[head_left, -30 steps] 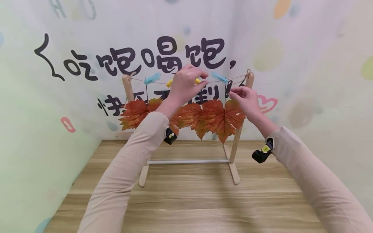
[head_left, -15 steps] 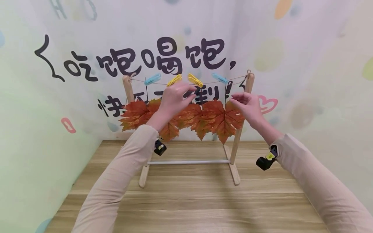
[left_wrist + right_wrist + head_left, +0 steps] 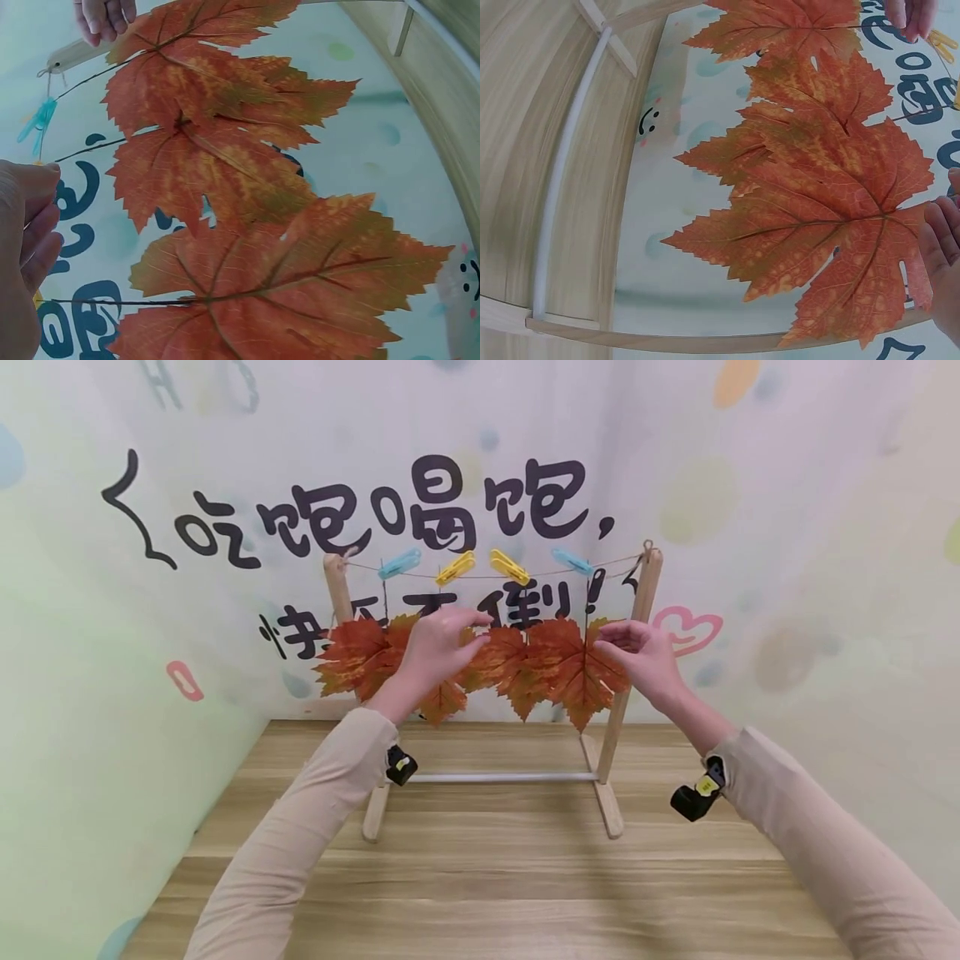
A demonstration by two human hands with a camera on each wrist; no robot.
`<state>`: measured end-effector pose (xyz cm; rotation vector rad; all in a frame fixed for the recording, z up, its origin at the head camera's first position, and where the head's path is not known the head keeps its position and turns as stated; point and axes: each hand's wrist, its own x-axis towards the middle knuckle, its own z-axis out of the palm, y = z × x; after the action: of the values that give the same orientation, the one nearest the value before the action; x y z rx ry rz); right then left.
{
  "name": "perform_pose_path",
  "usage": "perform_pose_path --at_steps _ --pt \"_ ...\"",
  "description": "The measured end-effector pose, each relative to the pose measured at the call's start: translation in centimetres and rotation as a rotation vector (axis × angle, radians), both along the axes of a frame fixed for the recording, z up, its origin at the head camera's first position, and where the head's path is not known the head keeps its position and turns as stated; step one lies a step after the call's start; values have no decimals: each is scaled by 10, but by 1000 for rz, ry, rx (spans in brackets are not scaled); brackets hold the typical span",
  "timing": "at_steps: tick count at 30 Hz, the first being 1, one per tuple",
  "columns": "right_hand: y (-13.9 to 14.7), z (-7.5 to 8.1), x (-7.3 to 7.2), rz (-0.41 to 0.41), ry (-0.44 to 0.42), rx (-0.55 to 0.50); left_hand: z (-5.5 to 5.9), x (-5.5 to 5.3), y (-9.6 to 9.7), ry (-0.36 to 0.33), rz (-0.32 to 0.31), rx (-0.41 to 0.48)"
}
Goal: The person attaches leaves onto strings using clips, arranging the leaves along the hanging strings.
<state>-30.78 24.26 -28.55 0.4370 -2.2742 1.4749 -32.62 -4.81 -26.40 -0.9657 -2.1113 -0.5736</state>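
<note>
Several orange-red maple leaves (image 3: 583,672) hang in a row by dark stems, overlapping one another. Each stem goes up to a string with small clothespins: a blue clothespin (image 3: 399,563) and a yellow clothespin (image 3: 456,567) on the left, another yellow clothespin (image 3: 509,567) and a blue clothespin (image 3: 572,561) on the right. My left hand (image 3: 432,653) is in front of the left-hand leaves, its fingers loosely bent and holding nothing. Beside the rightmost leaf is my right hand (image 3: 647,662), thumb and fingers apart with nothing between them; whether it touches that leaf I cannot tell.
The string runs between two upright wooden posts (image 3: 647,589) of a stand. A white rod (image 3: 495,777) joins its feet low down. The stand rests on a wood-grain table (image 3: 480,877), with a printed cloth wall behind it.
My left hand has come down and left from the yellow clothespins, uncovering them. My right hand has dropped slightly, away from the right blue clothespin. The clothespins and leaves hang much as before.
</note>
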Motion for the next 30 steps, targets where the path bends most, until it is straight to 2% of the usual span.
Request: perform_pose_path --at_steps 5,15,24,27,30 --pt "2 -9 6 19 -13 28 -14 2 -6 -31 -12 6" --pt "5 -32 13 21 -2 96 -41 8 -26 -115 18 -4" --pt "14 -76 15 40 -34 41 -68 14 -54 -193 95 -18" --pt "13 -85 16 49 -43 25 -82 17 -63 -219 129 -8" --pt "10 -88 22 43 -40 47 -96 19 -71 -226 153 9"
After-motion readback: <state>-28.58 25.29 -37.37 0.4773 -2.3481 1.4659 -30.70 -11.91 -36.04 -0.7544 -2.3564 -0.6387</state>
